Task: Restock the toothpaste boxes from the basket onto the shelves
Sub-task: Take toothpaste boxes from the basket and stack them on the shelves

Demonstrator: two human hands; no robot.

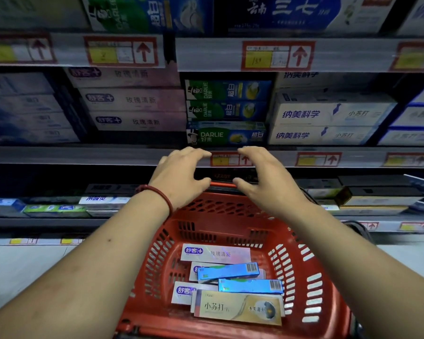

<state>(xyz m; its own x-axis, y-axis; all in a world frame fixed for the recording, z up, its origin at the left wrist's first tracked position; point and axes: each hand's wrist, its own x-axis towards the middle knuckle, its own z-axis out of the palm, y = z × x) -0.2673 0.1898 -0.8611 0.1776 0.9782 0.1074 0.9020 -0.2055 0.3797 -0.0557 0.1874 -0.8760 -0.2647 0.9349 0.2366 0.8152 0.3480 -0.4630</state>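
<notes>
- toothpaste boxes [228,271] piled loose in basket [154,260]
- left hand [179,177], right hand [267,179] above basket's far rim
- both empty, fingers loosely curved

Large red-framed price tag [277,55] high at centre, with a red up-arrow and a yellow patch, handwriting there too blurred to read. Matching tag [121,51] to its left, at the same height. Smaller tag [318,159] of the same kind in a lower row; lowest tag [415,226] at far right. Pale grey floor [22,277] at lower left. Dark red bead bracelet [157,195] left of centre.
</notes>
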